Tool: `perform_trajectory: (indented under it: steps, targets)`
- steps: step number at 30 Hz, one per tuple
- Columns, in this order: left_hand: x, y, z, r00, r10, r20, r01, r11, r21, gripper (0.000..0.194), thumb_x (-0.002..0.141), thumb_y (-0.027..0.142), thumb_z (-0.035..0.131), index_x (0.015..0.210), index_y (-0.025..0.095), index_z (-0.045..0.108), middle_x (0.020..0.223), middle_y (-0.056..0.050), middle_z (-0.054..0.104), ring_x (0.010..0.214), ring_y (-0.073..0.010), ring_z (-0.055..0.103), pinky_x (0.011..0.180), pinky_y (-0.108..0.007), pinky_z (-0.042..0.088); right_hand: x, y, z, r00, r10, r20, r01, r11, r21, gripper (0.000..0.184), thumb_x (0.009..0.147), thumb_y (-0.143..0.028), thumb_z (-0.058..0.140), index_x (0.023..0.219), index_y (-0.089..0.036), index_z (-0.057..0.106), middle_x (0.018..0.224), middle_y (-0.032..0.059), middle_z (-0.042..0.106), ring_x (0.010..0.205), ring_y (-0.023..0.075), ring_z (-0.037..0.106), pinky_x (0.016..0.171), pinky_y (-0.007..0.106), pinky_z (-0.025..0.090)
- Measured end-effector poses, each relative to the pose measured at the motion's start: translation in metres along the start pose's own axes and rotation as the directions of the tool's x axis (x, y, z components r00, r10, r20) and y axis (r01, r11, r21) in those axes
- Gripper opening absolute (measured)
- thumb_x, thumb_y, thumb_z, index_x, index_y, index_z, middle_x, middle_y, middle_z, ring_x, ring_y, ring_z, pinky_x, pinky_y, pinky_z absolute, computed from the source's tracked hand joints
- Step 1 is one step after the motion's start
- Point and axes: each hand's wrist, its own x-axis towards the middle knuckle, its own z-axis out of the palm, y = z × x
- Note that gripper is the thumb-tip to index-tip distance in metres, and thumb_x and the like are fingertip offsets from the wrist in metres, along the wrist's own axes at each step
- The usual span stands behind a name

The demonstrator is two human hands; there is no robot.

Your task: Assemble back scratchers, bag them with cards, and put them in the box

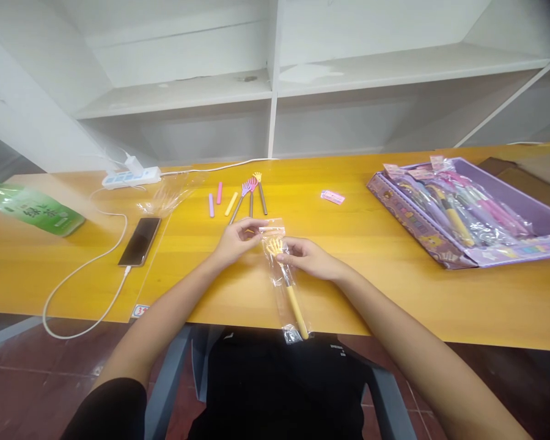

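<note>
A yellow back scratcher [294, 305] with a hand-shaped head lies inside a clear plastic bag [277, 284] near the table's front edge. My left hand [241, 241] pinches the bag's upper left edge, close to its top flap. From the other side, my right hand [309, 256] grips the bag beside the scratcher's head. Beyond my hands, purple, pink and yellow hand-shaped scratcher heads on dark rods [251, 197] lie loose. Purple, pink and yellow handle tubes [211, 205] rest to their left. A small pink card [332, 197] lies farther right.
At the right, a purple display box [462, 260] holds several bagged scratchers. On the left are a phone [140, 242] on a white cable, a power strip [131, 178], crumpled clear bags [165, 192] and a green bottle [36, 208]. White shelving [275, 85] stands behind the table.
</note>
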Motion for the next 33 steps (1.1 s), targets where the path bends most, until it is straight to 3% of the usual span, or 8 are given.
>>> perform_trajectory:
  steps: [8, 15, 18, 24, 28, 33]
  targets:
    - [0.0, -0.002, 0.003, 0.996, -0.052, -0.071, 0.054, 0.998, 0.02, 0.029, 0.088, 0.04, 0.082, 0.107, 0.018, 0.082, 0.113, -0.01, 0.08, 0.107, -0.0231, 0.073, 0.102, -0.039, 0.055, -0.001, -0.001, 0.0, 1.0, 0.009, 0.008, -0.009, 1.0, 0.018, 0.04, 0.093, -0.055, 0.076, 0.106, -0.018, 0.07, 0.103, 0.0063, 0.071, 0.096, 0.0229, 0.065, 0.092, 0.04, 0.053]
    - [-0.002, 0.0, 0.004, 0.993, 0.044, -0.111, -0.021, 0.979, 0.203, 0.023, 0.092, 0.042, 0.077, 0.092, 0.019, 0.078, 0.105, -0.008, 0.071, 0.105, -0.0208, 0.067, 0.083, -0.029, 0.056, 0.001, 0.002, 0.002, 0.999, 0.021, 0.028, -0.022, 1.0, 0.019, 0.04, 0.093, -0.054, 0.076, 0.108, -0.017, 0.07, 0.104, 0.0066, 0.071, 0.096, 0.0227, 0.066, 0.092, 0.04, 0.053]
    - [0.0, -0.007, 0.003, 0.992, 0.018, -0.126, 0.0, 0.99, 0.141, 0.028, 0.091, 0.046, 0.077, 0.089, 0.018, 0.074, 0.102, -0.007, 0.068, 0.098, -0.019, 0.066, 0.079, -0.028, 0.057, 0.0, 0.004, 0.004, 0.999, 0.025, 0.039, -0.025, 1.0, 0.011, 0.041, 0.092, -0.054, 0.077, 0.108, -0.017, 0.069, 0.103, 0.0061, 0.071, 0.095, 0.0222, 0.066, 0.09, 0.039, 0.054]
    - [0.005, -0.021, -0.001, 0.965, -0.171, -0.198, 0.159, 0.985, -0.074, 0.036, 0.09, 0.05, 0.077, 0.093, 0.017, 0.064, 0.084, -0.003, 0.066, 0.071, -0.0136, 0.064, 0.062, -0.025, 0.056, -0.004, 0.005, 0.006, 0.98, 0.083, 0.182, -0.075, 0.996, -0.051, 0.04, 0.089, -0.054, 0.082, 0.103, -0.018, 0.069, 0.092, 0.0024, 0.069, 0.081, 0.0177, 0.064, 0.075, 0.031, 0.054]
    - [0.002, -0.015, 0.003, 0.976, -0.12, -0.181, 0.113, 0.992, -0.048, 0.026, 0.096, 0.045, 0.07, 0.102, 0.022, 0.059, 0.078, 0.003, 0.06, 0.057, -0.0097, 0.059, 0.05, -0.02, 0.049, -0.005, 0.005, 0.006, 0.974, 0.14, 0.178, -0.136, 0.99, -0.034, 0.041, 0.09, -0.056, 0.08, 0.102, -0.019, 0.066, 0.078, -0.0025, 0.062, 0.062, 0.0128, 0.056, 0.057, 0.027, 0.048]
    - [-0.001, -0.012, 0.006, 0.987, -0.066, -0.148, 0.074, 0.996, 0.048, 0.022, 0.1, 0.037, 0.061, 0.089, 0.019, 0.068, 0.078, 0.0, 0.06, 0.062, -0.01, 0.06, 0.056, -0.022, 0.052, -0.003, 0.005, 0.005, 0.973, 0.159, 0.169, -0.154, 0.987, -0.039, 0.046, 0.088, -0.058, 0.081, 0.106, -0.018, 0.067, 0.083, -0.0009, 0.066, 0.065, 0.0137, 0.06, 0.059, 0.027, 0.052]
